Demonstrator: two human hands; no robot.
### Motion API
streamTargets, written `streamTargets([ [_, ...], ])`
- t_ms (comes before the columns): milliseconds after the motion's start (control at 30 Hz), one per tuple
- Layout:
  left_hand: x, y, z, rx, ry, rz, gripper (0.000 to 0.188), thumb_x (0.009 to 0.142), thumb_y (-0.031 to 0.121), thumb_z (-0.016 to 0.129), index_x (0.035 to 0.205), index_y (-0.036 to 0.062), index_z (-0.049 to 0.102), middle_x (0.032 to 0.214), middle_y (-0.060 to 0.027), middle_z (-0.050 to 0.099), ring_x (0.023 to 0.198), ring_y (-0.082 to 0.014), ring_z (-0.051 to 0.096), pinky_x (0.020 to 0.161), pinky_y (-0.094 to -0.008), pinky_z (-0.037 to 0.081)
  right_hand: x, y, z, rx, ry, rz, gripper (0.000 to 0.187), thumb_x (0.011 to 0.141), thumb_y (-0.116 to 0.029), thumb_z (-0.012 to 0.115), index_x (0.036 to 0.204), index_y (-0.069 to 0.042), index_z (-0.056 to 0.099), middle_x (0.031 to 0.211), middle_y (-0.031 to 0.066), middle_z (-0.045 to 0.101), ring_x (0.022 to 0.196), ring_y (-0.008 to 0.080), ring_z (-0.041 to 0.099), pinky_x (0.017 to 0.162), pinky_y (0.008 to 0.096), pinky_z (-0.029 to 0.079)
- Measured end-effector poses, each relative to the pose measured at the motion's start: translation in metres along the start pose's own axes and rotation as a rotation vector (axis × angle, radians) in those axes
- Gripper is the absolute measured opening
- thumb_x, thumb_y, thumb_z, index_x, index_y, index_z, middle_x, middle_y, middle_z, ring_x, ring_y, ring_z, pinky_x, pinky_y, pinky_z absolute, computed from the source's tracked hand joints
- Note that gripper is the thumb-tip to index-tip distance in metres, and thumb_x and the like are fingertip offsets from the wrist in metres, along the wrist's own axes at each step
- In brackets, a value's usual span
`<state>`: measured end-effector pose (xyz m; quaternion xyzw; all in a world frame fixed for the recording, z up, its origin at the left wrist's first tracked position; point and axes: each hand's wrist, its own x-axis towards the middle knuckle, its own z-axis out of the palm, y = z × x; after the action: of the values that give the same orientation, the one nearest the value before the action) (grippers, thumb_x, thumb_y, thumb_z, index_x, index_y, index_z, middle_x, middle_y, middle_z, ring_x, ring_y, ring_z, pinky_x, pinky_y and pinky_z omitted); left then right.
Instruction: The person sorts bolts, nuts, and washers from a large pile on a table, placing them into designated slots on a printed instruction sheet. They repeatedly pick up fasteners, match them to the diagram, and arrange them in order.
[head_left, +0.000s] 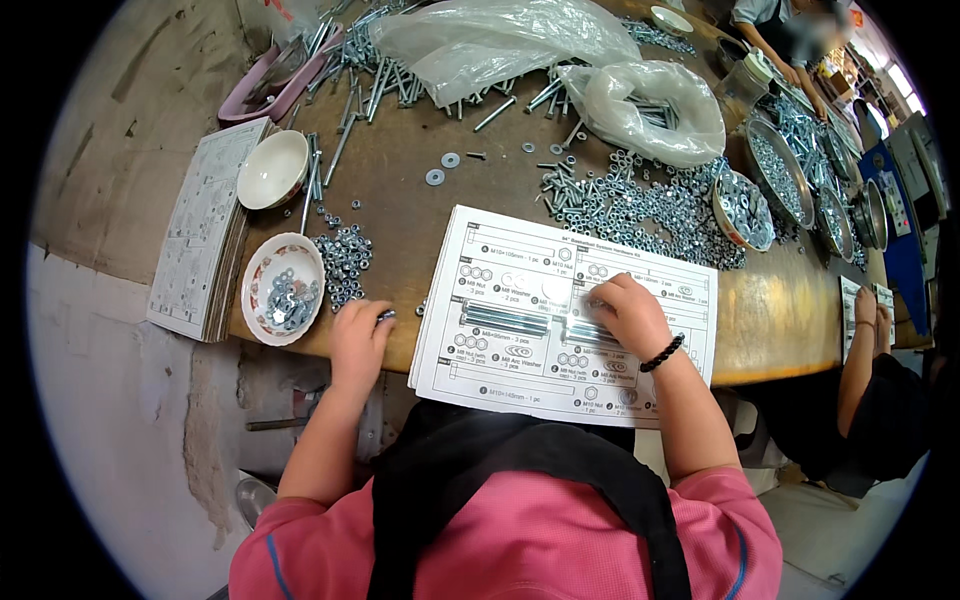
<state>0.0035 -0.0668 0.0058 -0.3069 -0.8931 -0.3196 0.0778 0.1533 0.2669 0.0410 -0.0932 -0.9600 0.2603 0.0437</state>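
Printed sheet lies at the near edge of the table. On it, left of its middle, is a row of long bolts; a second row is partly covered by the right hand. This hand is over the sheet with bent fingers, and I cannot tell whether they grasp something, because their tips are hidden. Just left of the sheet, the left hand pinches a small metal piece, too small to name surely. Further left of the sheet stands a bowl with washers, difficult to separate by eye. Beyond the sheet, a plastic bag hides part of the bolt heap.
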Motion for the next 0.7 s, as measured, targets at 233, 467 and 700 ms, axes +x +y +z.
streamTargets([
  [233,0.062,0.048,0.023,-0.138,-0.204,0.251,0.019,0.071,0.012,0.066,0.088,0.006,0.062,0.086,-0.0074,0.057,0.085,-0.0264,0.055,0.076,-0.0369,0.042,-0.016,-0.008,-0.015,0.091,0.079,0.077,0.024,0.074,-0.01,0.066,0.098,-0.009,0.062,0.087,0.0078,0.057,0.076,0.0249,0.057,0.066,0.0338,0.047],
  [467,0.104,0.054,0.045,-0.011,-0.446,0.537,0.019,0.073,0.016,0.066,0.092,0.01,0.064,0.09,-0.0043,0.059,0.09,-0.0223,0.054,0.082,-0.0348,0.039,-0.041,-0.009,-0.026,0.174,0.096,0.096,0.022,0.075,-0.008,0.065,0.097,-0.008,0.061,0.085,0.0076,0.057,0.068,0.0226,0.058,0.062,0.0318,0.047],
  [700,0.108,0.048,0.037,-0.11,-0.544,0.389,0.023,0.071,0.014,0.067,0.093,0.0073,0.064,0.091,-0.0072,0.059,0.087,-0.0255,0.057,0.077,-0.0347,0.045,-0.048,0.01,-0.027,0.229,0.163,0.131,0.021,0.075,-0.005,0.064,0.096,-0.006,0.062,0.081,0.0078,0.057,0.064,0.0199,0.056,0.059,0.0291,0.046],
])
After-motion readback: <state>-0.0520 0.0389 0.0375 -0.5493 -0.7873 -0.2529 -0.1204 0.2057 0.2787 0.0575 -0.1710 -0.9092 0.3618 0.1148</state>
